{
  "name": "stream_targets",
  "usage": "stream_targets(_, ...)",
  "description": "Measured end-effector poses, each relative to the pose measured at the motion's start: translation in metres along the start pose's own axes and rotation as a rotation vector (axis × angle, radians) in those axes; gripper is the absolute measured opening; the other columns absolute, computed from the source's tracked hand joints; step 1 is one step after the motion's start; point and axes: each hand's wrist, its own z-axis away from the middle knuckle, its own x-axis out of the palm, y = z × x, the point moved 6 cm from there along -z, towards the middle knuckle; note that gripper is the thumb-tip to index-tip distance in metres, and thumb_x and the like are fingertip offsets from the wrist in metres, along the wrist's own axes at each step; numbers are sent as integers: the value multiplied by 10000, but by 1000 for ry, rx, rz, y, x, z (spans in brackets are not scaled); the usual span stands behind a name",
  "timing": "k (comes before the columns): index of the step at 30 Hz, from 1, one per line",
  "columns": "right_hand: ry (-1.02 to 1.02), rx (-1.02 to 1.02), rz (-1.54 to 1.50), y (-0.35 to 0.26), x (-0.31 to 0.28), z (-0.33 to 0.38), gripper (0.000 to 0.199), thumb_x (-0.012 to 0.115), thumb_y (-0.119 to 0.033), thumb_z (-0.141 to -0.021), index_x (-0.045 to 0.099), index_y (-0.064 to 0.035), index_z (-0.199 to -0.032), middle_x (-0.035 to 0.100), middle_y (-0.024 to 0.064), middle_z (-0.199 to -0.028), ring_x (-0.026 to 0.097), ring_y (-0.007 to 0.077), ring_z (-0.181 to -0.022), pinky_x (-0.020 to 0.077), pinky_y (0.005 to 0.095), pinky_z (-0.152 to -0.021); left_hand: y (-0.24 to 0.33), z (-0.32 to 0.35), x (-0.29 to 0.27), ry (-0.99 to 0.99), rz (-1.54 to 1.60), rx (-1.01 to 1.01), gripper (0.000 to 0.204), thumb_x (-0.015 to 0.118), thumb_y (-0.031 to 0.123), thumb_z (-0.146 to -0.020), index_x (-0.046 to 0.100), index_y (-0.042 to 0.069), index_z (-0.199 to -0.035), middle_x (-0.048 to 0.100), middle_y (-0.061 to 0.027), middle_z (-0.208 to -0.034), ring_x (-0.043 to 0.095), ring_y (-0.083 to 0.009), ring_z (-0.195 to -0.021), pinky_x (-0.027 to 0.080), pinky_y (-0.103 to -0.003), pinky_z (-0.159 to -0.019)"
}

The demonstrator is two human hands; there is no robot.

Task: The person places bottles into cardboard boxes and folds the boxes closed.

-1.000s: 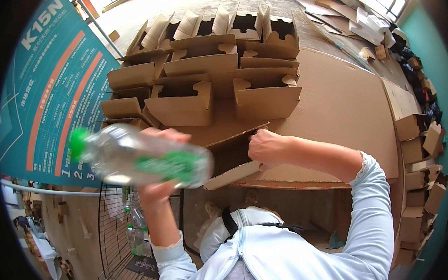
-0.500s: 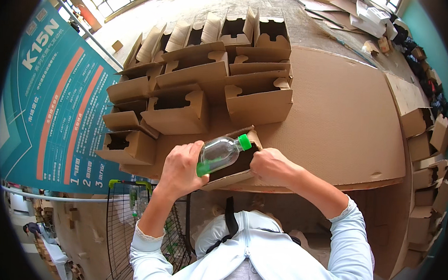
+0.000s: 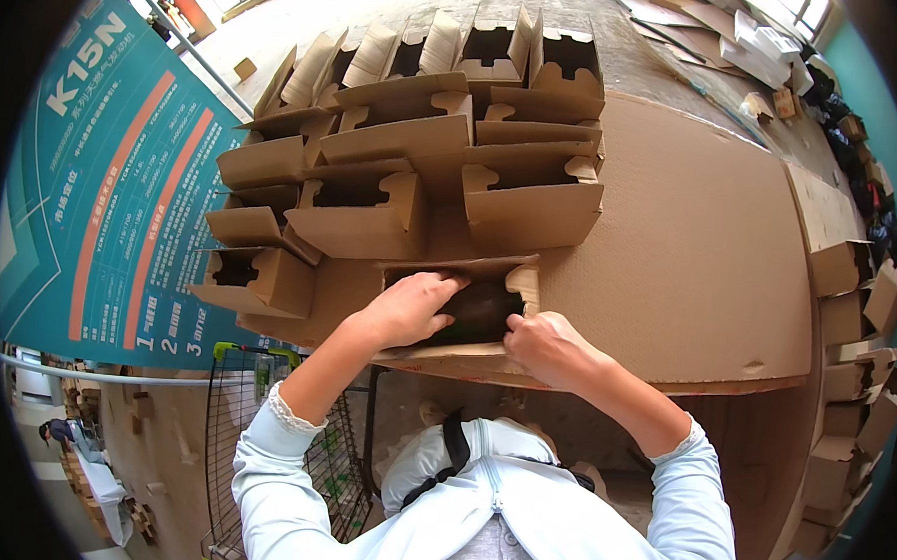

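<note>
An open brown cardboard box lies at the near edge of a cardboard-covered table. My left hand reaches into its opening, fingers curled over the dark inside where the bottle went; the bottle itself is hidden. At the box's right side my right hand grips the front flap. Behind the box stand several folded brown cartons in rows.
A teal banner with orange stripes hangs at the left. Below the table edge stands a wire cart with a green handle. Stacks of flat and folded cartons line the right side, with loose cardboard at the far back.
My left hand carried a clear bottle with a green cap from beside the banner to the box and pushed it inside. My right hand stayed at the box's flap.
</note>
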Motion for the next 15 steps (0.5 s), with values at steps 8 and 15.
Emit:
stream_targets(8,692,7,-42,-2,-42,11,581,780,-127,-733,520,-57,-1247,537,179,-1232,610,340,-1067,542,383,-852,20,77,-71,512,182,-93,515,736,230,-811,590,9,-1252,614,-176,-1250,594,-326,-1160,485,-405,-974)
stream_targets(15,674,99,-353,13,25,19,636,804,-146,-741,493,-70,-1291,610,143,-1169,571,363,-1158,444,459,-1029,-9,125,-1,816,487,-286,460,742,297,-853,643,8,-1197,662,-149,-1213,595,-279,-1197,439,-367,-1028)
